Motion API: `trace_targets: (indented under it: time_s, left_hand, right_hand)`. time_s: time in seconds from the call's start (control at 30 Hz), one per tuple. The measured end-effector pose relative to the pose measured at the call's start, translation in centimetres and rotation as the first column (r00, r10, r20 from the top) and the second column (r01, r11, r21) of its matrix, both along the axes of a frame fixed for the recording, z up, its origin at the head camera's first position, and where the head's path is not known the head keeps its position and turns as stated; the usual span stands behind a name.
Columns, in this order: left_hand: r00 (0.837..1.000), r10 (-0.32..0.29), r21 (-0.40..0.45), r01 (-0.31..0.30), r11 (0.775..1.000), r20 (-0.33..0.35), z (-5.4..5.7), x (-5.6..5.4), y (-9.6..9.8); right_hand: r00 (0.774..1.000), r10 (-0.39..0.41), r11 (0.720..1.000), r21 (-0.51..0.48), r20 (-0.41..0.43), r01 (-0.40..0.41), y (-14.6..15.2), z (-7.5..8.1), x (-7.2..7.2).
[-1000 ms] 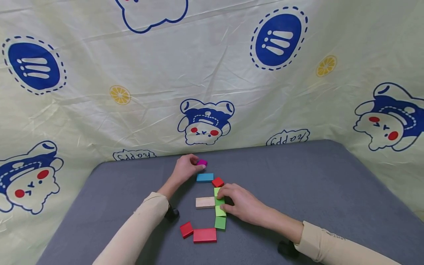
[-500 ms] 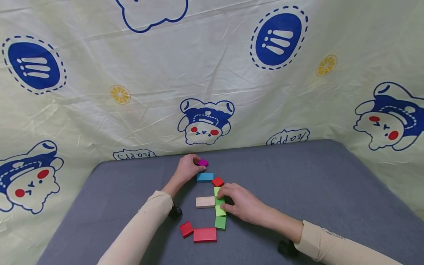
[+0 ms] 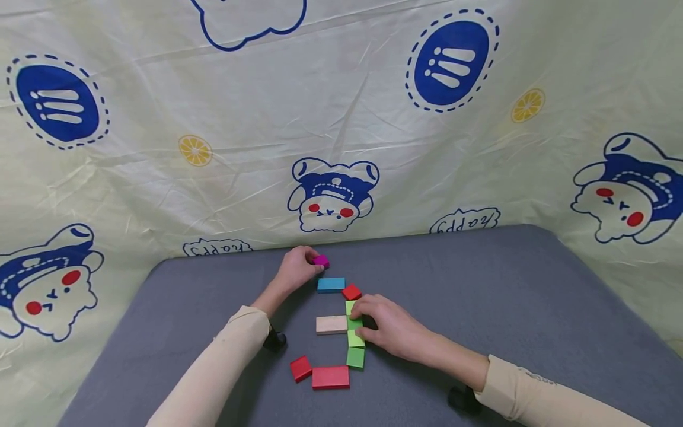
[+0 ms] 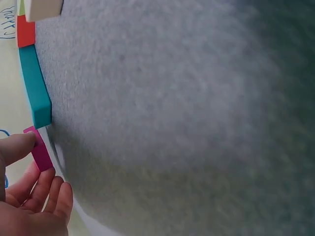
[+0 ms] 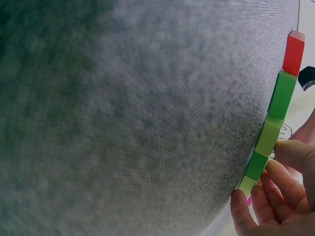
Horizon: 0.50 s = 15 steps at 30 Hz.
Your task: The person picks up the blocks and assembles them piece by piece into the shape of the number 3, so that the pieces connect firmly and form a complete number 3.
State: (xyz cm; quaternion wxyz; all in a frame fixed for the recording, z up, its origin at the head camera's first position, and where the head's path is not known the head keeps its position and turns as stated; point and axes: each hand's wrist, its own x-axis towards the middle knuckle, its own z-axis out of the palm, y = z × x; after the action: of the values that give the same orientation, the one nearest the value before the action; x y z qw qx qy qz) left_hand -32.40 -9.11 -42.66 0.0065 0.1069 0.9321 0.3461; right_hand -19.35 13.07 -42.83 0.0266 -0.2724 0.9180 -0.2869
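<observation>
My left hand (image 3: 300, 268) pinches a small magenta block (image 3: 321, 261) between thumb and fingers near the table's far edge. Just in front of it lies a flat blue block (image 3: 331, 285), its end close to the magenta one in the left wrist view. My right hand (image 3: 392, 329) rests beside a column of light and dark green blocks (image 3: 355, 357). Its thumb and fingertips touch the column's right side, fingers relaxed. A small red block (image 3: 351, 292) stands at a slant between the blue block and the column. A pale wooden block (image 3: 331, 325) extends left from the column.
At the near end, a red rectangular block (image 3: 330, 378) lies by the column's foot, with a tilted small red block (image 3: 301, 369) at its left corner. Behind the grey table (image 3: 480, 284) hangs a printed cloth (image 3: 240, 196).
My left hand first shifts slightly right, then back left with the magenta block, which has turned a little. The right hand and the other blocks keep their places.
</observation>
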Motion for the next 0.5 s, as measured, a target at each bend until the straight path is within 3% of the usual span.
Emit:
trace_targets:
  time_s: [0.5]
  left_hand:
    - [0.999,0.048,0.099,-0.050,0.994,0.022,0.7,1.5,-1.7]
  right_hand:
    - [1.000,-0.005,1.000,0.002,0.003,0.005,-0.1,0.0,0.0]
